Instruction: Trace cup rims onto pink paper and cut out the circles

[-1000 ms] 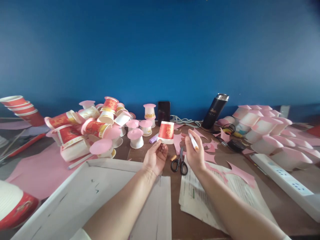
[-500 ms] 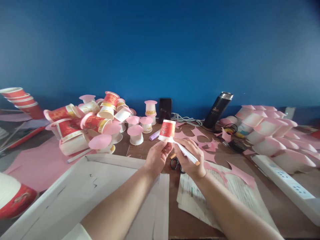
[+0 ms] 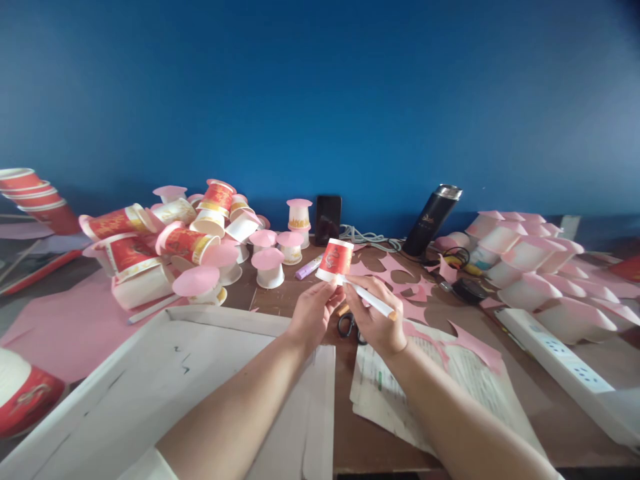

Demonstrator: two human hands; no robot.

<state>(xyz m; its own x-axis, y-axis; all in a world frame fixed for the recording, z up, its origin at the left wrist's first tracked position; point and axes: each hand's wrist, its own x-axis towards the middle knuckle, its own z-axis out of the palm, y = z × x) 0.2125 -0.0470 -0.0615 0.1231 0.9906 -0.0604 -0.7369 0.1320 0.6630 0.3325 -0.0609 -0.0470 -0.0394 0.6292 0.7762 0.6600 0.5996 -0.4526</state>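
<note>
My left hand (image 3: 314, 312) holds a small red and white paper cup (image 3: 335, 260) upside down above the brown table (image 3: 505, 380). My right hand (image 3: 374, 320) grips a white stick with an orange end (image 3: 371, 301), its tip touching the cup's rim. Black scissors (image 3: 349, 326) lie on the table just under my hands, partly hidden by them.
A pile of red cups and pink-topped cups (image 3: 190, 233) lies at left. White cups with pink tops (image 3: 530, 260) crowd the right. Pink paper scraps (image 3: 400, 273), a phone (image 3: 328, 219), a black flask (image 3: 433, 221), a power strip (image 3: 565, 360), printed sheets (image 3: 450, 393) and a white board (image 3: 165, 393) surround my hands.
My right hand swung the white stick from upright down to the cup's rim. The cup tilted slightly. The view shifted a little downward.
</note>
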